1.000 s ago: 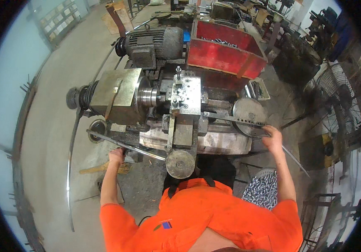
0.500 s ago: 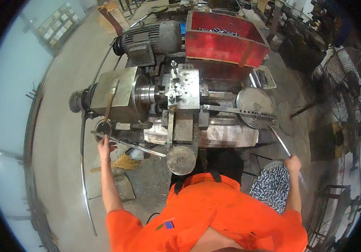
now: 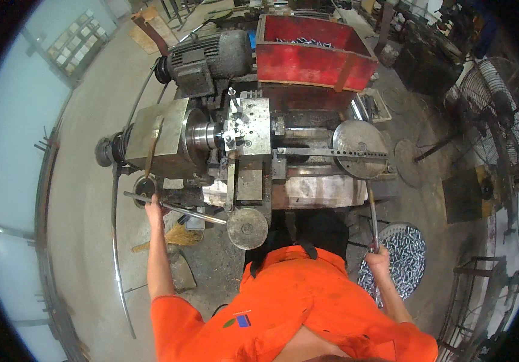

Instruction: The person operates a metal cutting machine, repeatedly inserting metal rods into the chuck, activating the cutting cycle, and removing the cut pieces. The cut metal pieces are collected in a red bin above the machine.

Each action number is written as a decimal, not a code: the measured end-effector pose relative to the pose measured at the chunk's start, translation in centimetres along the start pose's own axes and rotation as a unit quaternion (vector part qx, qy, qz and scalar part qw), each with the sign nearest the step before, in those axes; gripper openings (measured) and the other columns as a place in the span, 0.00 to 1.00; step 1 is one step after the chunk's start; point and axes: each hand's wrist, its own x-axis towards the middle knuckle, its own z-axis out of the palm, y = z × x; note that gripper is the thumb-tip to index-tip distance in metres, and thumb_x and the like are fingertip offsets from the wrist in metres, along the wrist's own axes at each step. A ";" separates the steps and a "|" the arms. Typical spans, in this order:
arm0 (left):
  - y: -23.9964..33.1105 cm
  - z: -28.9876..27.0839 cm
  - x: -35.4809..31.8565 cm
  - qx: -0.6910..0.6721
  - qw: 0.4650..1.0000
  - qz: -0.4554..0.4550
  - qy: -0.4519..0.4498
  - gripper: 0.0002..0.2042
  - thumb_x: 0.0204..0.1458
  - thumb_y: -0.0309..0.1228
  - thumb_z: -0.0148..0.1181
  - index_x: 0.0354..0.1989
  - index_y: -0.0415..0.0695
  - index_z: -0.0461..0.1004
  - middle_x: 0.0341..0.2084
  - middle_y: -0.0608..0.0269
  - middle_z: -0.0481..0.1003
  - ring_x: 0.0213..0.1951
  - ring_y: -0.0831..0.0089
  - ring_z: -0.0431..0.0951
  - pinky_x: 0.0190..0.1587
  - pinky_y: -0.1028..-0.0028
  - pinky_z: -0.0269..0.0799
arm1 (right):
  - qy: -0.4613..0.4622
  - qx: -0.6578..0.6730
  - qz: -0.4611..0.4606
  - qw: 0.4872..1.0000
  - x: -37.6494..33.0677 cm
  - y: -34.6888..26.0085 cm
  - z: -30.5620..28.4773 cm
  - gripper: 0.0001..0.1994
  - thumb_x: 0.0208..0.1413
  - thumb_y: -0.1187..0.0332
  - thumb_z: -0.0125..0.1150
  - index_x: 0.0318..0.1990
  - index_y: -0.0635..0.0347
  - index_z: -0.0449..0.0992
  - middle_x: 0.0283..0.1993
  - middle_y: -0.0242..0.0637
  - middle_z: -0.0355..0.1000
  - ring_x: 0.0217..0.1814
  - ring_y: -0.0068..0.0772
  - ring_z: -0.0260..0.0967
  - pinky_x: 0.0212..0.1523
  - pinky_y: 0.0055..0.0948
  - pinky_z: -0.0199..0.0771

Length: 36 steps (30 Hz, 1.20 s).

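Left hand: the left hand [image 3: 152, 209] is stretched out to the left front corner of the lathe [image 3: 241, 151], fingers wrapped round the near end of a long metal lever [image 3: 178, 209] that runs slanting across the machine's front.
Right hand: the right hand [image 3: 378, 257] is lower and to the right, closed round the bottom end of a thin steel handle bar [image 3: 373, 217].
Hands to each other: well apart, one at each side of the person's orange-clad body [image 3: 295, 308].
Handle bar: it rises from the right fist toward the round turret disc [image 3: 359, 148] on the right end of the lathe; where the two join cannot be made out.
Lever: its far end points toward the round handwheel [image 3: 247, 228], which sits at the front middle of the machine, just above the person's collar.
Lathe head: the boxy headstock [image 3: 156, 142] stands on the left, with the chuck [image 3: 202, 136] facing the square tool block [image 3: 250, 125].
Behind the lathe: a grey electric motor [image 3: 208, 60] on the left, a red metal bin [image 3: 313, 51] on the right.
Floor: a round basket of small silver parts [image 3: 401, 256] lies just beside the right hand; a standing fan [image 3: 492, 102] stands far right.
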 end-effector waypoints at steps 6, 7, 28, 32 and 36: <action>2.1 0.4 -1.8 0.052 0.999 -0.004 0.007 0.21 0.52 0.42 0.49 0.41 0.33 0.65 0.22 0.52 0.74 0.15 0.64 0.76 0.16 0.71 0.73 | -0.012 0.017 0.022 1.000 -0.8 -2.8 -0.2 0.13 0.33 0.70 0.53 0.30 0.65 0.70 0.18 0.29 0.60 0.21 0.22 0.56 0.21 0.25 0.58; 2.7 0.3 -2.2 0.076 0.997 -0.026 0.007 0.23 0.51 0.43 0.50 0.45 0.32 0.66 0.25 0.49 0.75 0.16 0.62 0.77 0.16 0.70 0.73 | -0.018 0.014 0.009 1.000 -0.6 -2.1 -0.2 0.13 0.33 0.70 0.53 0.30 0.64 0.71 0.18 0.29 0.61 0.21 0.23 0.56 0.21 0.26 0.58; -1.2 -3.3 0.1 -0.026 0.995 -0.041 -0.087 0.30 0.55 0.56 0.44 0.46 0.36 0.64 0.30 0.55 0.76 0.30 0.63 0.78 0.33 0.65 0.77 | 0.282 -0.519 -0.013 0.806 21.5 -2.2 -9.8 0.30 0.39 0.65 0.56 0.57 0.56 0.64 0.44 0.43 0.70 0.49 0.45 0.67 0.56 0.43 0.59; -6.4 -5.1 1.4 0.182 0.982 -0.025 -0.050 0.25 0.54 0.47 0.50 0.49 0.36 0.67 0.36 0.52 0.75 0.35 0.64 0.76 0.37 0.65 0.69 | 0.313 -0.503 -0.081 0.802 19.4 -1.6 -8.6 0.30 0.36 0.67 0.54 0.54 0.62 0.66 0.43 0.43 0.70 0.47 0.45 0.66 0.56 0.43 0.58; -8.9 -1.8 -0.9 0.569 0.790 0.146 -0.176 0.26 0.50 0.51 0.53 0.40 0.36 0.72 0.36 0.46 0.75 0.39 0.48 0.75 0.40 0.58 0.70 | 0.296 -0.491 -0.053 0.818 19.0 -0.6 -9.0 0.28 0.33 0.66 0.54 0.50 0.61 0.68 0.43 0.43 0.70 0.46 0.46 0.66 0.54 0.44 0.59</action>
